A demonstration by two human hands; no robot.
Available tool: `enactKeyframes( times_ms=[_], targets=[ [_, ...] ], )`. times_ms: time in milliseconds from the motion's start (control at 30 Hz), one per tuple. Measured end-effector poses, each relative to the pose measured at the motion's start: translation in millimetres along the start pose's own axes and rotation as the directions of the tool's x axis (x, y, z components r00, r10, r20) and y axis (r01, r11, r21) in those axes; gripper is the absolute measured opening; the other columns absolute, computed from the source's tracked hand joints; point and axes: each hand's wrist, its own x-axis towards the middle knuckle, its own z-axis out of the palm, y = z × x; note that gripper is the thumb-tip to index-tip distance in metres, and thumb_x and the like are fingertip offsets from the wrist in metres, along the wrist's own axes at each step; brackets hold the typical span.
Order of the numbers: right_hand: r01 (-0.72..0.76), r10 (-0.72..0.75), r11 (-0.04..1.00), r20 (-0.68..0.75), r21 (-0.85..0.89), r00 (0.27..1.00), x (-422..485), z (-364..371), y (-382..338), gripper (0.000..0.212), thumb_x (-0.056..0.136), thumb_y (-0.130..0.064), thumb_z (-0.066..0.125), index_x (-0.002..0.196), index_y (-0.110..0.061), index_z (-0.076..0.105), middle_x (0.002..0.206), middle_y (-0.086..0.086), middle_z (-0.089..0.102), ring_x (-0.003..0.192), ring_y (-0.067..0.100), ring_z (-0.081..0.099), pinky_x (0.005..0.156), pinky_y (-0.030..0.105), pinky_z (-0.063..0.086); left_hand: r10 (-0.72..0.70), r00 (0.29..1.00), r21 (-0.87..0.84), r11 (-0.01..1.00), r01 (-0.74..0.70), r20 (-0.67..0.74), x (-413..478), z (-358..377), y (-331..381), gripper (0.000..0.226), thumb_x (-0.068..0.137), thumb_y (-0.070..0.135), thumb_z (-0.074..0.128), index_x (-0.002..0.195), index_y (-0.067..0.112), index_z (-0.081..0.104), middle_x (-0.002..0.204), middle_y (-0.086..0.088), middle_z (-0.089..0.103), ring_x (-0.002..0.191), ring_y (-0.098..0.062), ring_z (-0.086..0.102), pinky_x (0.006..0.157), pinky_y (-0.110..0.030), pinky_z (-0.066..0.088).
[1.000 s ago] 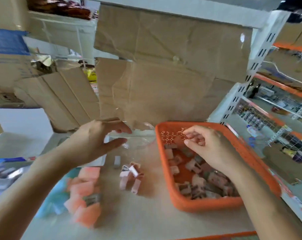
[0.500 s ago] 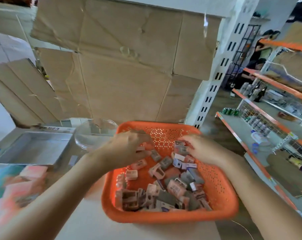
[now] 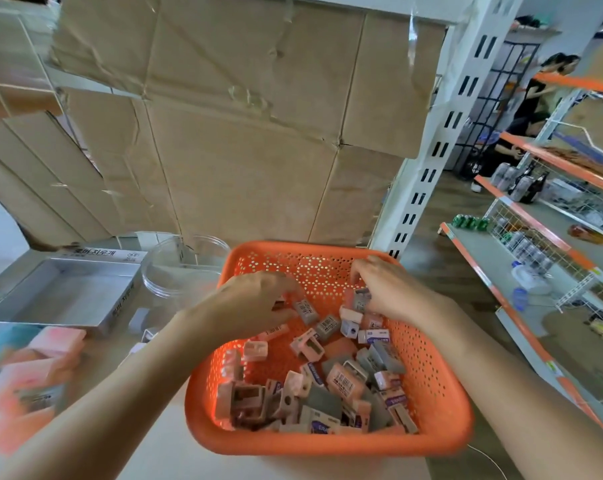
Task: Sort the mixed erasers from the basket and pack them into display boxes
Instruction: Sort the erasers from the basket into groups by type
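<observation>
An orange perforated basket (image 3: pixel 442 386) sits in front of me, holding several mixed grey, pink and white erasers (image 3: pixel 341 379). Both my hands are inside its far half. My left hand (image 3: pixel 255 303) pinches a grey barcoded eraser (image 3: pixel 306 309) between thumb and fingers. My right hand (image 3: pixel 388 292) curls its fingers over a grey eraser (image 3: pixel 361 300) near the far right wall. An open silver display box (image 3: pixel 64 292) lies to the left of the basket.
A clear round container (image 3: pixel 185 268) stands between the silver box and the basket. Blurred pink erasers (image 3: pixel 40 372) lie at the near left. Cardboard sheets (image 3: pixel 244 143) close off the back. A white shelf post (image 3: pixel 428 174) and an aisle lie to the right.
My left hand moved from the clear container into the basket and took a grey eraser. My right hand dropped lower among the erasers. The view swung right.
</observation>
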Motion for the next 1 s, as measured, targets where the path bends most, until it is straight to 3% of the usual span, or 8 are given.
enactKeyframes(
  times_ms=[100, 167, 267, 367, 533, 667, 800, 1000],
  targets=[
    [0.033, -0.032, 0.999, 0.037, -0.017, 0.999, -1, 1, -1, 0.025, 0.085, -0.009, 0.06, 0.109, -0.013, 0.054, 0.098, -0.003, 0.054, 0.088, 0.013, 0.052, 0.074, 0.021, 0.038, 0.005, 1.0, -0.002, 1.0, -0.005, 0.002, 0, 1, -1, 0.029, 0.089, 0.032, 0.055, 0.119, 0.03, 0.057, 0.122, 0.014, 0.058, 0.105, -0.004, 0.056, 0.09, -0.027, 0.048],
    [0.036, -0.033, 0.998, 0.059, -0.047, 0.998, -1, 2, -1, 0.019, 0.086, -0.01, 0.059, 0.104, -0.014, 0.058, 0.091, -0.005, 0.053, 0.083, 0.011, 0.049, 0.059, 0.018, 0.031, 0.005, 1.0, -0.002, 1.0, -0.005, 0.003, 1, 1, -2, 0.029, 0.089, 0.032, 0.055, 0.118, 0.03, 0.057, 0.122, 0.014, 0.058, 0.105, -0.005, 0.056, 0.09, -0.029, 0.048],
    [0.016, -0.017, 0.998, -0.025, -0.06, 1.0, 1, 2, 0, 0.019, 0.089, -0.009, 0.054, 0.104, -0.015, 0.062, 0.099, -0.003, 0.06, 0.087, 0.012, 0.052, 0.066, 0.02, 0.032, 0.005, 1.0, -0.004, 1.0, -0.005, 0.01, 1, 1, -4, 0.029, 0.089, 0.033, 0.055, 0.118, 0.03, 0.056, 0.121, 0.014, 0.058, 0.105, -0.005, 0.056, 0.09, -0.032, 0.048],
    [0.07, -0.065, 0.994, -0.076, 0.078, 0.995, 2, -5, -3, 0.024, 0.091, -0.015, 0.056, 0.113, -0.021, 0.062, 0.104, -0.01, 0.056, 0.091, 0.006, 0.049, 0.075, 0.02, 0.032, 0.001, 1.0, -0.003, 1.0, -0.001, 0.014, 1, 0, -4, 0.029, 0.089, 0.032, 0.055, 0.118, 0.03, 0.056, 0.12, 0.014, 0.059, 0.104, -0.006, 0.056, 0.089, -0.031, 0.048],
    [0.168, -0.21, 0.959, 0.171, 0.228, 0.963, 11, 1, -22, 0.021, 0.088, -0.021, 0.062, 0.108, -0.018, 0.064, 0.09, -0.017, 0.053, 0.086, 0.006, 0.051, 0.073, 0.02, 0.037, 0.0, 1.0, 0.036, 0.999, 0.0, -0.004, 1, -1, -4, 0.028, 0.089, 0.029, 0.055, 0.117, 0.031, 0.056, 0.119, 0.013, 0.06, 0.102, -0.006, 0.056, 0.083, -0.023, 0.047],
    [0.17, -0.204, 0.977, 0.324, 0.131, 0.924, 16, 14, -25, 0.02, 0.09, -0.02, 0.059, 0.109, -0.016, 0.062, 0.107, -0.001, 0.063, 0.089, 0.015, 0.056, 0.075, 0.028, 0.044, -0.001, 1.0, 0.058, 0.998, 0.001, 0.007, 1, 0, -6, 0.032, 0.088, 0.027, 0.054, 0.12, 0.03, 0.054, 0.119, 0.011, 0.059, 0.103, -0.008, 0.055, 0.084, -0.022, 0.045],
    [0.187, -0.199, 0.98, 0.326, 0.067, 0.924, 15, 18, -24, 0.012, 0.086, -0.022, 0.061, 0.096, -0.019, 0.055, 0.094, -0.001, 0.057, 0.085, 0.019, 0.053, 0.068, 0.029, 0.04, 0.0, 1.0, 0.041, 0.999, -0.001, 0.007, 0, -1, -6, 0.032, 0.088, 0.027, 0.056, 0.12, 0.03, 0.054, 0.119, 0.011, 0.059, 0.104, -0.008, 0.056, 0.087, -0.026, 0.047],
    [0.178, -0.193, 0.981, 0.358, 0.075, 0.914, 12, 16, -22, 0.039, 0.08, -0.022, 0.069, 0.116, -0.022, 0.054, 0.104, -0.002, 0.059, 0.084, 0.014, 0.052, 0.066, 0.027, 0.04, -0.003, 1.0, 0.045, 0.999, 0.002, 0.022, -1, -4, -6, 0.032, 0.087, 0.025, 0.057, 0.119, 0.031, 0.054, 0.12, 0.01, 0.059, 0.106, -0.009, 0.056, 0.088, -0.03, 0.048]
  ],
)
